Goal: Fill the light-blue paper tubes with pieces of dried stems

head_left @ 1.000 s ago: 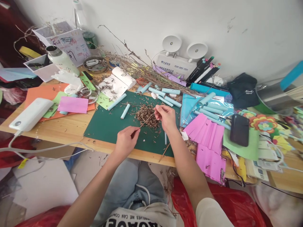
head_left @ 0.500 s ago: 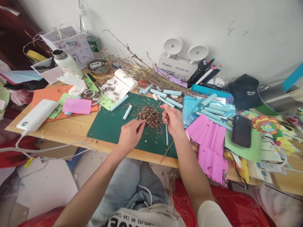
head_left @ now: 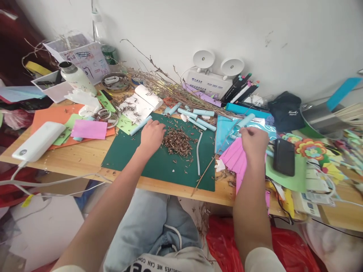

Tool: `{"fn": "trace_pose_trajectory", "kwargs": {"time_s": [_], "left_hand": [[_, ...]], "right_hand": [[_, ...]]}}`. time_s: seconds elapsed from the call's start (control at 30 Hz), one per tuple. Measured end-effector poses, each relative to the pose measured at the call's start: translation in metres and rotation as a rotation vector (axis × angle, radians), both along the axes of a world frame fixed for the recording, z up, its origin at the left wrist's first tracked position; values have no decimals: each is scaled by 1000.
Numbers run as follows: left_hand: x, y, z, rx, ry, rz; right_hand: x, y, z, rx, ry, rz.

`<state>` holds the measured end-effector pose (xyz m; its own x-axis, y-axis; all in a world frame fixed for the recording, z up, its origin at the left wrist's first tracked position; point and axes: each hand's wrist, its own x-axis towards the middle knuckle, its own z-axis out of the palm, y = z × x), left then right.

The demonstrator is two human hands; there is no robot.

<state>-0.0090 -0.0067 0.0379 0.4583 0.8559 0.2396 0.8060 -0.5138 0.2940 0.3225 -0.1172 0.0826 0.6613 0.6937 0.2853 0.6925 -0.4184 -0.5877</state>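
On the green cutting mat (head_left: 124,151), a heap of dried, brown plant bits (head_left: 178,141) lies in the middle. Just left of it is my left hand (head_left: 152,136), back up and fingers curled downward. It covers the spot where a short pale-blue paper roll lay, and what is under the fingers is hidden. A longer pale-blue roll (head_left: 141,125) rests beside this hand. Over the pleated pink paper (head_left: 234,156) on the right, my right hand (head_left: 254,142) is closed in a pinch. Whatever it holds is too small to make out.
Several pale-blue rolls (head_left: 202,124) and long dry stalks (head_left: 181,90) lie behind the heap. A dry stick (head_left: 202,175) crosses the table's front edge. On the left are a power bank (head_left: 39,139) and an open bottle (head_left: 78,79); a black case (head_left: 283,156) is right.
Both hands have parted from the thin twig stretched between them over the heap. My left hand moved slightly up and left onto the short roll's spot; my right hand moved right, over the pink paper.
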Motion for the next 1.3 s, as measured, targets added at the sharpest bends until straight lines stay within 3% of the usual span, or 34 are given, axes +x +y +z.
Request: {"fn": "trace_pose_trajectory", "kwargs": {"time_s": [0.07,0.13,0.23,0.4,0.53,0.73,0.83,0.93,1.07,1.17,1.3], "left_hand": [[6,12,-5,0,81,-21],[12,19,-8,-6,106,-50],[16,22,-9,-2,86,-102],[9,19,-3,94,22,-134],[9,19,-5,53,113,-149],[17,20,-14,57,234,-104],[15,20,-11,59,98,-109],[12,13,0,24,-190,-87],[15,-11,12,-199,-553,-107],[21,-28,9,-372,-723,-145],[24,-42,-2,-524,-866,-127]], "right_hand": [[6,-2,6,-168,-159,-173],[-5,-1,8,-196,-196,-219],[-44,4,3,-75,-192,-28],[-113,20,-18,30,-19,489],[-138,35,-29,17,-33,595],[-138,36,-47,113,-14,615],[-136,31,-53,180,-12,596],[-138,28,-50,269,25,586],[-146,26,-41,318,207,707],[-150,25,-40,309,300,786],[-150,25,-44,269,350,734]]}}
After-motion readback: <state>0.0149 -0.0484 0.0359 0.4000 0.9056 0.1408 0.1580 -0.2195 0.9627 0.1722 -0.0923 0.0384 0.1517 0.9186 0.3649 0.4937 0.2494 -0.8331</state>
